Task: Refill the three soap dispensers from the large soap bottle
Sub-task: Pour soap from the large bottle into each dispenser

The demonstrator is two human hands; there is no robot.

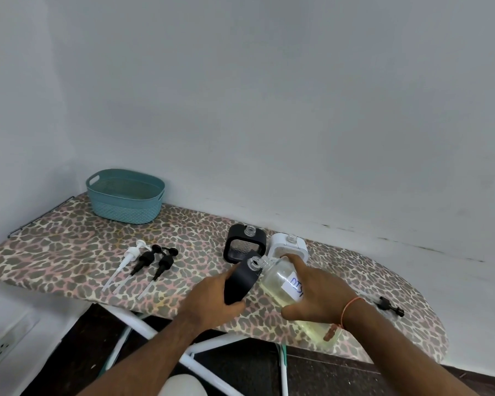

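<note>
My left hand (212, 300) grips a black soap dispenser (242, 280), tilted with its open clear neck pointing up and right. In my right hand (316, 295) is the large clear soap bottle (280, 284) of pale yellow liquid, tipped so its mouth touches the dispenser's neck. Behind them stand a second black dispenser (245, 242) and a white dispenser (289, 247), both with open necks. Three pump heads lie to the left: one white pump (129, 260) and two black pumps (155, 262).
All of this sits on an ironing board with a leopard-print cover (69, 252) against a white wall. A teal plastic basket (125, 195) stands at the back left. A black cap piece (389, 305) lies near the board's right end. White legs show below the board.
</note>
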